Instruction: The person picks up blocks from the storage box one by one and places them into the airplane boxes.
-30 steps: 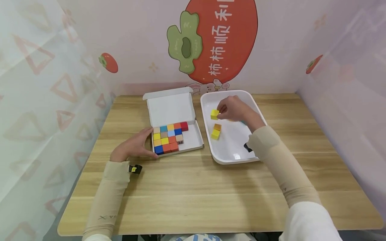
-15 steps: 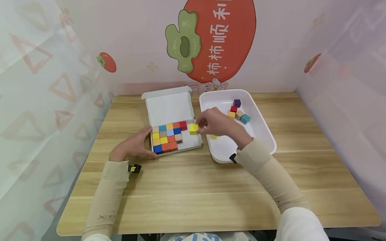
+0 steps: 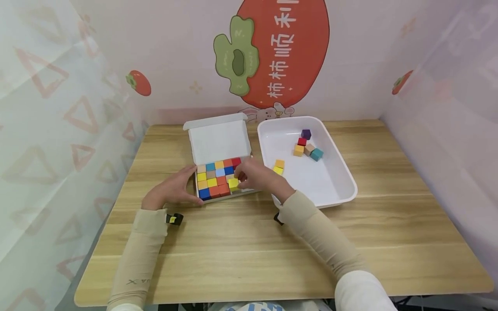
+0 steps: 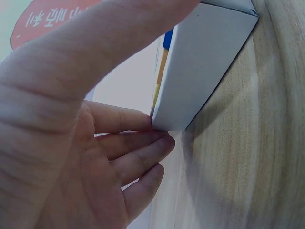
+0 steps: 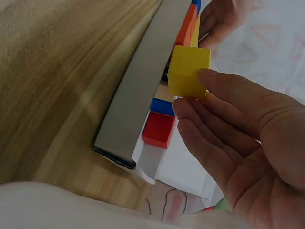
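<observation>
A white cardboard box (image 3: 219, 141) stands with its lid folded back, its tray partly filled with rows of coloured cubes. My left hand (image 3: 173, 186) holds the box's left end, thumb at the near corner and fingers at the far one; the left wrist view shows fingertips against the box's white side wall (image 4: 207, 62). My right hand (image 3: 257, 175) pinches a yellow cube (image 5: 188, 71) between thumb and fingertips, over the box's near right part, beside an orange-red cube (image 3: 224, 190). A red cube (image 5: 158, 129) sits in the box below my right fingers.
Right of the box is a white plastic tray (image 3: 311, 183). In it lie a purple cube (image 3: 306, 134), a teal cube (image 3: 317, 154), an orange cube (image 3: 298, 150) and several others. Patterned sheets surround the wooden table (image 3: 233, 259) at the back and sides.
My right hand has taken the yellow cube out of the white tray and carried it left and nearer, over the box. The left hand has stayed at the box's left end.
</observation>
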A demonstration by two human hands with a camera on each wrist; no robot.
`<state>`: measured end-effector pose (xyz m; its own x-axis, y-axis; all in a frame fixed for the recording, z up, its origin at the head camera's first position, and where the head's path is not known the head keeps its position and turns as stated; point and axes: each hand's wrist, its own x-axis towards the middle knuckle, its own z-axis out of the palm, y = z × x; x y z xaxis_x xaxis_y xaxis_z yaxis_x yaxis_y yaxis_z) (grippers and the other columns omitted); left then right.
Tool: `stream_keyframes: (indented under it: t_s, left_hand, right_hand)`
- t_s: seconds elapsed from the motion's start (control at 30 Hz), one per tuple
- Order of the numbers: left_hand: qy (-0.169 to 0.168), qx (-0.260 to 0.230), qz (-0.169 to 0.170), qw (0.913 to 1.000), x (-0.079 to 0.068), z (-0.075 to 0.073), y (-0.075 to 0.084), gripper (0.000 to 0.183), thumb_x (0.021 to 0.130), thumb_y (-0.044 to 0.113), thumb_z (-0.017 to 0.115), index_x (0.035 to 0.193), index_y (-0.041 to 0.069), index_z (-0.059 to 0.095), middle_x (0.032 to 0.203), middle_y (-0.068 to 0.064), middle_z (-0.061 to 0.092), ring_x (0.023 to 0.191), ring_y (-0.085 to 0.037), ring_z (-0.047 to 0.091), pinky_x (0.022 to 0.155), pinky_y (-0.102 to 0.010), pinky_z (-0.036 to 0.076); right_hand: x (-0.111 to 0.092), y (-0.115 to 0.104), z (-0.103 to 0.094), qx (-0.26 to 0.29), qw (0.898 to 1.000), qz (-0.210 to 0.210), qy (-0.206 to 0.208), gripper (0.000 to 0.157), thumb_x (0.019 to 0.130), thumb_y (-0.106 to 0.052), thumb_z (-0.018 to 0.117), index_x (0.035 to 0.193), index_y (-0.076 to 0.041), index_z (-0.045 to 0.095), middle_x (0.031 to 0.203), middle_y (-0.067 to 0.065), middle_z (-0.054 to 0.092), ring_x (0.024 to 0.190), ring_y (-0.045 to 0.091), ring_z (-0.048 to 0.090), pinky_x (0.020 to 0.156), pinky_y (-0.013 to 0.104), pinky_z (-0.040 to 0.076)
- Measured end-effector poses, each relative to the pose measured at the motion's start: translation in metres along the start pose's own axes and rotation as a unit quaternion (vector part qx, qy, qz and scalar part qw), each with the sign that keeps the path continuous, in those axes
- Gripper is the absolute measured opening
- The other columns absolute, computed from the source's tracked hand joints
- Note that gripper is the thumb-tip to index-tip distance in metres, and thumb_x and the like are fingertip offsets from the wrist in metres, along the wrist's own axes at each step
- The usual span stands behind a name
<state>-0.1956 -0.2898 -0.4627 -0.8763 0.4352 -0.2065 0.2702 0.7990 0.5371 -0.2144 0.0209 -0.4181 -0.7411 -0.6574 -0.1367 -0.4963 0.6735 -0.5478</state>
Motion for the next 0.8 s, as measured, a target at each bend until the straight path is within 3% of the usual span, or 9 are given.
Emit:
stream_keyframes:
  t_s: [0.27,0.53,0.67,0.8]
  left_hand:
    - [0.001,0.005,-0.001,1.0000,0.001,0.001,-0.002,0.131,0.074,0.052,0.095,0.168,0.004,0.019,0.173,-0.022,0.025,0.156,-0.044,0.030,0.127,-0.066,0.031]
    - [0.001,0.012,-0.003,0.9999,0.000,0.000,-0.004,0.132,0.075,0.057,0.093,0.168,0.002,0.017,0.173,-0.024,0.023,0.157,-0.047,0.028,0.126,-0.067,0.030]
    - [0.003,0.015,0.001,0.9999,0.000,0.000,-0.004,0.131,0.075,0.056,0.093,0.167,0.002,0.018,0.172,-0.024,0.024,0.156,-0.047,0.029,0.125,-0.068,0.031]
    - [-0.001,0.010,0.000,0.9999,0.001,0.001,-0.003,0.131,0.074,0.055,0.094,0.168,0.004,0.018,0.174,-0.023,0.023,0.158,-0.046,0.026,0.126,-0.067,0.030]
  right_hand:
    - [0.007,0.005,0.015,-0.005,1.000,0.008,-0.007,0.028,0.093,-0.011,0.082,0.121,-0.008,0.077,0.117,0.006,0.076,0.100,0.019,0.065,0.098,0.033,0.061]
    - [0.010,0.000,0.021,-0.044,0.999,0.006,0.016,0.023,0.092,-0.012,0.084,0.114,-0.009,0.078,0.106,0.004,0.075,0.095,0.020,0.063,0.091,0.030,0.060]
    - [0.007,-0.004,0.019,-0.060,0.998,0.006,0.020,0.026,0.091,-0.014,0.085,0.115,-0.007,0.078,0.107,0.007,0.077,0.094,0.021,0.065,0.090,0.031,0.061]
    - [-0.004,-0.008,0.003,-0.039,0.999,0.026,0.009,0.036,0.092,-0.015,0.084,0.126,-0.006,0.075,0.121,0.010,0.076,0.107,0.024,0.069,0.098,0.036,0.062]
